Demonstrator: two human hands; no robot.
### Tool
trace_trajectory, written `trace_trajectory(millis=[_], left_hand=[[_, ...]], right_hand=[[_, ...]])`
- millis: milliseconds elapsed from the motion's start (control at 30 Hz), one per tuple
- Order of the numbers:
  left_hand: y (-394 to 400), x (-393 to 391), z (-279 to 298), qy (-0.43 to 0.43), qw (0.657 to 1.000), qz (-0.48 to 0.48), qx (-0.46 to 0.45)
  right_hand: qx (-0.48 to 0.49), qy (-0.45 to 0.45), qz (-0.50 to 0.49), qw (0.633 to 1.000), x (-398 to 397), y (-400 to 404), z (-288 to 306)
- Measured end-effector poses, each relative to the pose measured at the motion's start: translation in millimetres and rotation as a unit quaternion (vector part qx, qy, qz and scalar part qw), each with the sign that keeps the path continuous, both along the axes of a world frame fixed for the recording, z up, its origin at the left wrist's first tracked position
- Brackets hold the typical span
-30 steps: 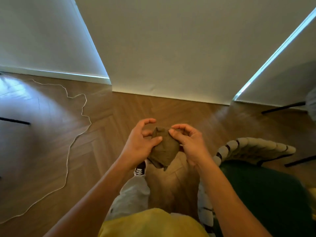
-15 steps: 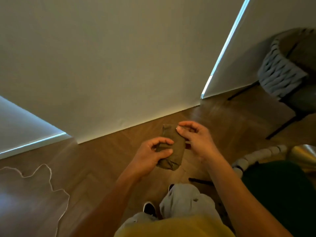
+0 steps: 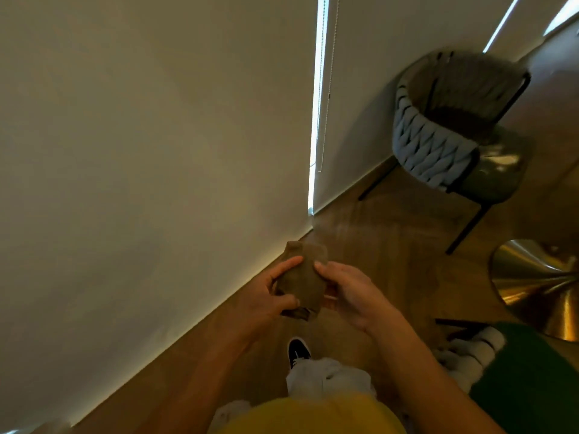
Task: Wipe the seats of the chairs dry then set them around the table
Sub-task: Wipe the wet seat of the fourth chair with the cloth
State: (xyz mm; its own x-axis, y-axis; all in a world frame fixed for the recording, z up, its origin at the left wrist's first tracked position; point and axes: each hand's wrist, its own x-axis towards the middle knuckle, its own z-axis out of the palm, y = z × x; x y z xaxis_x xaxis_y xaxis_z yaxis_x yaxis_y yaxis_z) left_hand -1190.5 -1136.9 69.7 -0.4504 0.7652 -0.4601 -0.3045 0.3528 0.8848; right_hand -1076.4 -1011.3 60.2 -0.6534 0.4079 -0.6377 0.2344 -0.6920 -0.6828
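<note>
We hold the brown cloth (image 3: 303, 277) in mid-air over the wooden floor (image 3: 385, 245): our left hand (image 3: 266, 297) grips its left edge, our right hand (image 3: 351, 292) pinches the right (fingers underneath hidden). A grey woven chair (image 3: 438, 142) stands far right, a green chair (image 3: 532, 380) near right.

Single head-worn view, angled steeply down (close) toward floor (image 3: 391, 245) and wall (image 3: 156, 136).

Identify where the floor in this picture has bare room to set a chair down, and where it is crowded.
Bare floor lies between the wall, the grey woven chair and the hands holding the cloth. It is crowded at right, where the gold table base and the green chair sit close together.
</note>
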Motion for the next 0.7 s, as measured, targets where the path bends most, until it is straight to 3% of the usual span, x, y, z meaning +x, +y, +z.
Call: trace_trajectory(millis=[333, 700], left_hand=[[182.5, -33.5, 4.4, -0.053, 0.998, -0.015, -0.02], [394.3, -36.8, -34.7, -0.064, 0.975, -0.208, -0.055]], right_hand=[[-0.012, 0.039, -0.19, 0.981, -17.3, 140.9, 4.3], [-0.113, 0.049, -0.377, 0.918, 10.5, 304.9, -4.7]])
